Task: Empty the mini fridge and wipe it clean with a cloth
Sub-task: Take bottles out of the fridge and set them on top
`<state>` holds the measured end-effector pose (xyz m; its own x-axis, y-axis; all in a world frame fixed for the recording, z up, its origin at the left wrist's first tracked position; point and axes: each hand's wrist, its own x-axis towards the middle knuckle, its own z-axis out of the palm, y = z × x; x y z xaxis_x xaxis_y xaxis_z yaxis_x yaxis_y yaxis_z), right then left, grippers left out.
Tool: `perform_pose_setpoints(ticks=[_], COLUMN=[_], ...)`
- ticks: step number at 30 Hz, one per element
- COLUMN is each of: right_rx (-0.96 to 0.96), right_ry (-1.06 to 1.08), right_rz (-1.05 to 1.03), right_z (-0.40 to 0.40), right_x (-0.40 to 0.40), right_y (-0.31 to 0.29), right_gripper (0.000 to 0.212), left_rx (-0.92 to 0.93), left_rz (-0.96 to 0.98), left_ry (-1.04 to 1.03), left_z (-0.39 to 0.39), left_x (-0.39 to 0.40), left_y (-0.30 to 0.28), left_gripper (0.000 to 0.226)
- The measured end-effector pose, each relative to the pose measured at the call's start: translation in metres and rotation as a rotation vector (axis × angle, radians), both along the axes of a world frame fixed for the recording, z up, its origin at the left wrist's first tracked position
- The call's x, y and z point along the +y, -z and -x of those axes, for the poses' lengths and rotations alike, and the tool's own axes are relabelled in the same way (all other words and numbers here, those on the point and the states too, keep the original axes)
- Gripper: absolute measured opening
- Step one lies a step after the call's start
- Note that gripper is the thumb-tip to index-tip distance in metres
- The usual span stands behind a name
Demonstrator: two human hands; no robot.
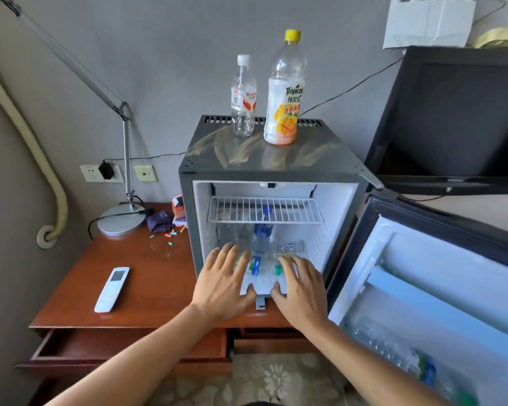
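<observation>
Both grips are released: the left hand (224, 284) and right hand (301, 288) reach with straight, spread fingers into the open mini fridge (272, 168) on the tabletop (147, 276), just over a lying bottle (260, 269). Two bottles stand on the fridge top: a clear bottle (243, 96) and a juice bottle (285, 92).

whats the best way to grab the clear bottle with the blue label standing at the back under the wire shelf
Probably by its lower body, from the open front. The upright clear plastic bottle with a blue label has its cap right at the white wire shelf, so there is little room from above. Bottles lying on the fridge floor and both open hands, left hand and right hand, lie in front, so reach over them.
</observation>
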<state>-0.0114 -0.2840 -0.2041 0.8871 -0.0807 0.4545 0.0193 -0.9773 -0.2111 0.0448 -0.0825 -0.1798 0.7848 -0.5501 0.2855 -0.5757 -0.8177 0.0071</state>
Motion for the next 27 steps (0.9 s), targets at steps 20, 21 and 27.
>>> perform_pose_setpoints(ticks=[20,21,27], right_rx=[0.883,0.899,0.955], right_ry=[-0.071,-0.074,-0.083], right_rz=[0.158,0.178,0.212], right_z=[-0.097,-0.104,-0.131], right_x=[-0.007,-0.008,-0.018], right_y=[0.079,0.083,0.103], right_gripper=[0.07,0.07,0.069], left_rx=[0.254,0.248,0.257], left_rz=[-0.209,-0.207,-0.179], left_ry=[-0.119,-0.129,-0.182], left_z=[-0.017,-0.019,-0.028], left_x=[-0.006,-0.005,0.0], left_y=[0.065,0.067,0.075], left_gripper=[0.091,0.091,0.088])
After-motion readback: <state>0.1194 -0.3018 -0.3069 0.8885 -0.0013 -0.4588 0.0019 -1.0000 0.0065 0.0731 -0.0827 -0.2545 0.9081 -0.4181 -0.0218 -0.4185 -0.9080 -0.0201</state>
